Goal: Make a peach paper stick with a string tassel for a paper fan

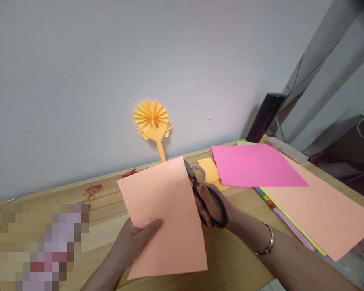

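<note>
You are holding a peach sheet (pixel 166 206) up in front of you, over the table (pixel 236 252), with its long axis running away from your body and leaning a little left at the far end. Your left hand (pixel 133 242) is pinching it by the left side: the thumb is lying on the upper face, and the remaining fingers are going underneath, where the paper is hiding them. Your right hand (pixel 210 204) is closing round the handles of the black scissors (pixel 195 184), which are sitting at the sheet's right edge.

The relation that is mattering most is blade against edge. The scissors are pointing away from you and to the left, their tips reaching the far right corner, so the sheet is lying just left of the right fingers. The right hand is the nearer one to that edge; the left is bracing from the opposite side, well apart from the blades. You cannot tell here whether any paper is sitting between the blades.

Beyond the scissors, a roll of tape (pixel 204 173) is lying near yellow paper pieces (pixel 209 169), with a pink sheet (pixel 255 165) spreading further right.
</note>
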Action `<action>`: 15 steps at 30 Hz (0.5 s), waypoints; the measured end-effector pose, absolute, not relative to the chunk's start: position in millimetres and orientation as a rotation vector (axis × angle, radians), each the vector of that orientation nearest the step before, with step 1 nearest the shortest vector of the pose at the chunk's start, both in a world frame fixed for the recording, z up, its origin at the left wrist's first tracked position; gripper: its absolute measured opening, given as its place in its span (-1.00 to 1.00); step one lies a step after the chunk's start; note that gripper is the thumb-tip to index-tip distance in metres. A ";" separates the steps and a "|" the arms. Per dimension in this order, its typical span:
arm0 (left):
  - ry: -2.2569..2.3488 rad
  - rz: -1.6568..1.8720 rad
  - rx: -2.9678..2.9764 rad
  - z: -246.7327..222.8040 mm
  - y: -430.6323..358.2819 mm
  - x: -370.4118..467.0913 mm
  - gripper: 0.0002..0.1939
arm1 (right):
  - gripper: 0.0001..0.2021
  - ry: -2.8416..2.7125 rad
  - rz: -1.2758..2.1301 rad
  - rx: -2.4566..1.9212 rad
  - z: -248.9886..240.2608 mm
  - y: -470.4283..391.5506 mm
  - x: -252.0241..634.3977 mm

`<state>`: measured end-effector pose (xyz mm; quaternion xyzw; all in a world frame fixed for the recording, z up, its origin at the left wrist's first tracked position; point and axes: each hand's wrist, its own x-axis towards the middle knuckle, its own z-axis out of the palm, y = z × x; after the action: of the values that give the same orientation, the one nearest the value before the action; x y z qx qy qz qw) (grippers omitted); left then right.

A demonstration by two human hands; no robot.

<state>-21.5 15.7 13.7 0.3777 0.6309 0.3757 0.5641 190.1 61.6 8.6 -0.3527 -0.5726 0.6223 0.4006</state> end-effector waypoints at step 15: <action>1.454 0.853 0.886 13.4 15.5 -21.8 -0.57 | -0.35 -1.488 1.590 -0.900 1.0 61.9 194.8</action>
<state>-21.8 15.5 13.4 0.3789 0.6220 0.3651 0.5799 194.8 61.9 1.0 -0.3527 -0.5835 0.6235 0.3825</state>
